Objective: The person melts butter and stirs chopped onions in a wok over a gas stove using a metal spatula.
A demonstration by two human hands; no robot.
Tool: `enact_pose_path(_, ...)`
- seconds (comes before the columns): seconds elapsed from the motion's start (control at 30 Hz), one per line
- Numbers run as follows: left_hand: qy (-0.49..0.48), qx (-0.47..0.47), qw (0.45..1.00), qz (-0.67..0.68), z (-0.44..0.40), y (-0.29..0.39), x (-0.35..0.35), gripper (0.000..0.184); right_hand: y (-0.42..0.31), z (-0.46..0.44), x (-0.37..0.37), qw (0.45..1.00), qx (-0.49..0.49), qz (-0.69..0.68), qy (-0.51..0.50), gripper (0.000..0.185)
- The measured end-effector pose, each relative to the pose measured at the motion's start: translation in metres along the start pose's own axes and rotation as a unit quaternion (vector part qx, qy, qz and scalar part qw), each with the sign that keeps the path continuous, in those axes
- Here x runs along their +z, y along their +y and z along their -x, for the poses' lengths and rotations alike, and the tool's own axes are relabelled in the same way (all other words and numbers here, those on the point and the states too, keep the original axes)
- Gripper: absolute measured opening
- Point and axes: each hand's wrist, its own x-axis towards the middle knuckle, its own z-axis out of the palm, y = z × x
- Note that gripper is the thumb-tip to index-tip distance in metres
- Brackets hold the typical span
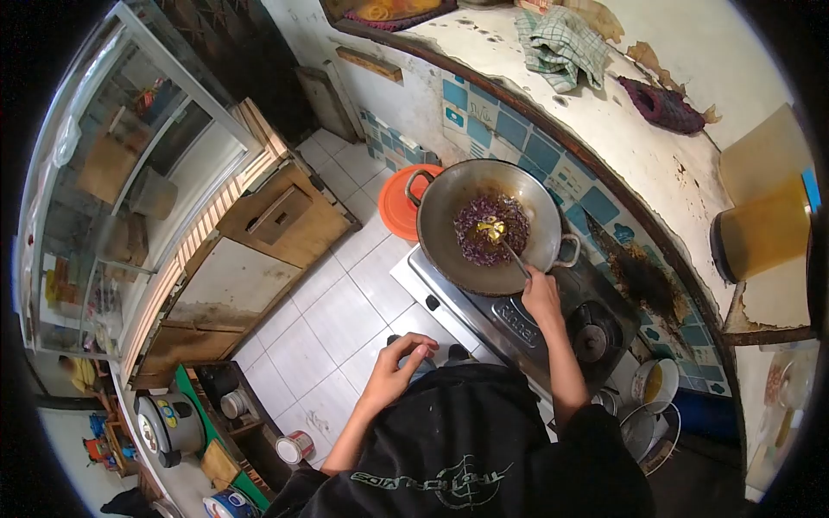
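Note:
My right hand (541,296) is closed around the handle of a metal spoon (515,257), whose shiny, yellow-glinting head rests among chopped purple shallots (471,246). The shallots lie in the bottom of a wide grey wok (440,233) with two loop handles. Under the wok is a steel gas stove (518,326), its right burner (591,337) bare. My left hand (399,367) hovers over the floor in front of my body, fingers loosely bent, holding nothing.
An orange lid or bucket (395,207) stands behind the wok. On the ledge lie a checked cloth (561,47) and a purple pot holder (661,105). A wooden cabinet (229,276) and a rice cooker (173,427) are at left; a white pail (652,384) is at right.

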Motion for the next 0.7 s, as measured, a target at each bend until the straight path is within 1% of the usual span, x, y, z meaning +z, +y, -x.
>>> enact_pose_path(0.03,-0.002,0.001,1.0,-0.001,0.0,-0.001,-0.001,0.023,-0.008,0.004,-0.008,1.0,0.021,0.008,-0.013,0.039)
enact_pose_path(0.13,-0.001,0.003,1.0,0.001,-0.001,0.0,-0.001,0.023,0.002,0.013,-0.007,0.998,0.012,0.055,0.03,0.044)
enact_pose_path(0.23,-0.002,0.002,1.0,-0.004,-0.002,0.003,0.0,0.024,0.011,0.02,-0.011,0.991,0.001,0.109,0.071,0.043)
enact_pose_path(0.33,-0.006,-0.002,1.0,-0.005,-0.002,0.004,0.003,0.025,0.017,0.021,-0.019,0.99,0.014,0.116,0.078,0.043)
enact_pose_path(0.43,-0.016,0.001,1.0,-0.006,-0.005,0.005,0.006,0.025,0.026,0.015,-0.024,0.993,0.007,0.077,0.093,0.04)
enact_pose_path(0.53,-0.027,0.0,1.0,-0.008,-0.006,0.004,0.007,0.025,0.033,0.002,-0.02,0.994,0.079,-0.054,0.052,0.037)
enact_pose_path(0.63,-0.027,0.0,1.0,-0.005,-0.006,0.002,0.007,0.025,0.034,-0.005,-0.019,0.991,0.089,-0.093,0.025,0.034)
enact_pose_path(0.7,-0.025,-0.003,1.0,-0.003,-0.005,0.002,0.007,0.025,0.023,-0.006,-0.025,0.986,0.122,-0.112,-0.013,0.033)
